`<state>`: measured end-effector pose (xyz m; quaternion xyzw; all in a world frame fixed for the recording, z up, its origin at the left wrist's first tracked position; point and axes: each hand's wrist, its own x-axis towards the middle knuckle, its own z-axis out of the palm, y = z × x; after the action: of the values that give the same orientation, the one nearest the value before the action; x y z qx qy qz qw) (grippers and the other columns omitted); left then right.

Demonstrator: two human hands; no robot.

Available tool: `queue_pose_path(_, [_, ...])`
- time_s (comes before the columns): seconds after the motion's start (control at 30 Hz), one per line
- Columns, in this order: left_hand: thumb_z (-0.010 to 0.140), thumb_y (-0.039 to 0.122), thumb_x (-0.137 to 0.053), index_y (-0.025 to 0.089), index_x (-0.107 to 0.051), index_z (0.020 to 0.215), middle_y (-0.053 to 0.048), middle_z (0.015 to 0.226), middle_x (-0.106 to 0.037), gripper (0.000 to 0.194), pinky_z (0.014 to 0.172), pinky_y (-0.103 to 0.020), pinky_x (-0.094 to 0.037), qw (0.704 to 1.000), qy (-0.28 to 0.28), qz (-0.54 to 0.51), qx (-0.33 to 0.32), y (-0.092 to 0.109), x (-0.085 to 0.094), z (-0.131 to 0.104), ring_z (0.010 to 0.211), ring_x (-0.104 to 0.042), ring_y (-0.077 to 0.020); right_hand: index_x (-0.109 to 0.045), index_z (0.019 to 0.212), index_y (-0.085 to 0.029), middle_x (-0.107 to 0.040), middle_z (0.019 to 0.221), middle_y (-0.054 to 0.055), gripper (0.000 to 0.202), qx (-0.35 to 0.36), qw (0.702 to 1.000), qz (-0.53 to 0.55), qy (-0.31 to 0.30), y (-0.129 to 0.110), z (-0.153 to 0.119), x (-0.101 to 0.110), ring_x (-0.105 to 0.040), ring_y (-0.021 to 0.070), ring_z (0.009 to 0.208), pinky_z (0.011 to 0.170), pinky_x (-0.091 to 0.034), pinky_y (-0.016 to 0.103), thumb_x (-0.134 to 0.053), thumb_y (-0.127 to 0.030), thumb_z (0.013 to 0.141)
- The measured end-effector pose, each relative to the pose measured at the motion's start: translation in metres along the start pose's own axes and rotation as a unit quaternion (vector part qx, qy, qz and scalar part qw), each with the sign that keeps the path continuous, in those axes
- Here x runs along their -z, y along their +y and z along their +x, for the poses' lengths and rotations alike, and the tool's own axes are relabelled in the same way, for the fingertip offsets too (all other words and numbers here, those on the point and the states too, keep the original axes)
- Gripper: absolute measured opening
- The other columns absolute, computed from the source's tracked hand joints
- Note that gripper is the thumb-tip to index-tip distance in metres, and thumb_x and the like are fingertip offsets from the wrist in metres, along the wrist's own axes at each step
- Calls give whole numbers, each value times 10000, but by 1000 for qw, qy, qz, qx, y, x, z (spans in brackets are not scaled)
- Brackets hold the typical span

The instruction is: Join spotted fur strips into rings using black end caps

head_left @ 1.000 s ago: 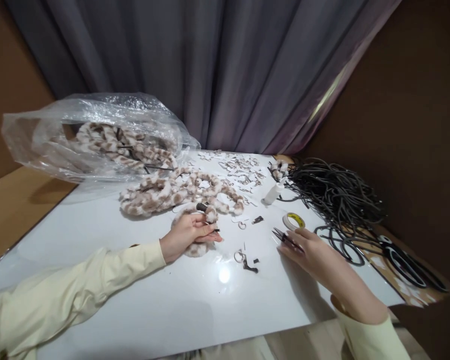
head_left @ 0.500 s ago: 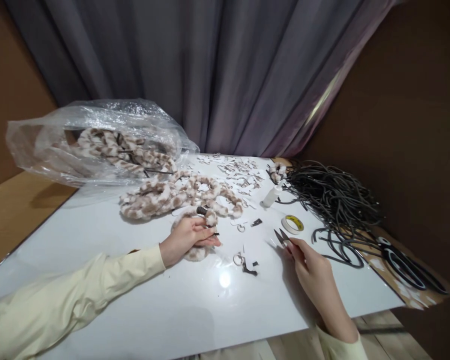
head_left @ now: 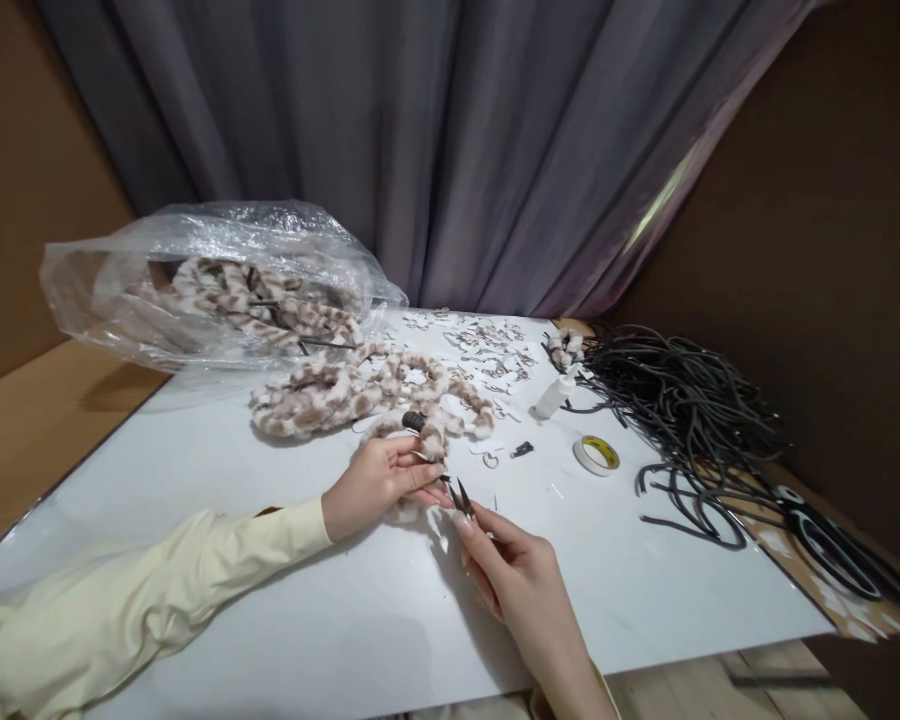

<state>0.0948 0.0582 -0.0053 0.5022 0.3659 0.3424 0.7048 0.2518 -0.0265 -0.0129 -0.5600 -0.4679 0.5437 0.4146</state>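
Observation:
My left hand is closed on a brown-and-white furry cord, part of which curls on the table beneath the hand. A short dark end pokes out at its fingertips. My right hand grips small dark snips, whose pointed blades stand apart close to that dark end. Whether they touch it I cannot tell. Behind the hands lies a dark ribbed piece against the fur. More furry loops are heaped just beyond.
A clear plastic bag of furry cords stands back left. Small metal pieces are scattered at the back. Rightward are a white bottle, a tape roll, black cords and large scissors.
My right hand has moved left with the snips, bringing them up to my left hand. The left hand keeps its grip on the furry cord. The view has shifted slightly.

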Motion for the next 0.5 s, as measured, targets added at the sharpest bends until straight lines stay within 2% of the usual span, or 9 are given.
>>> queue_pose_path(0.1, [638, 351, -749, 132, -563, 724, -43, 673, -672, 300, 594, -237, -558, 1000, -3, 7, -17, 4, -4, -4, 672, -690, -197, -610, 946, -155, -313, 464, -82, 375, 6, 1000, 21, -11, 3, -2, 0, -231, 46, 374, 358, -182, 201, -540, -496, 808])
queue_pose_path(0.27, [633, 309, -754, 125, -588, 734, -36, 727, -679, 269, 632, -239, -562, 999, 35, 7, -39, 4, -10, -8, 671, -679, -171, -602, 841, -168, -383, 461, -64, 367, 19, 999, -29, -3, 4, -1, -2, -310, 59, 348, 350, -240, 208, -490, -518, 831])
queue_pose_path(0.5, [682, 274, -712, 126, -591, 702, -53, 728, -686, 192, 614, -249, -558, 993, 61, 66, -78, 0, -12, -8, 652, -670, -176, -565, 782, -185, -359, 426, -73, 370, 18, 999, -32, 12, -3, 0, -7, -271, 59, 330, 322, -194, 211, -488, -545, 818])
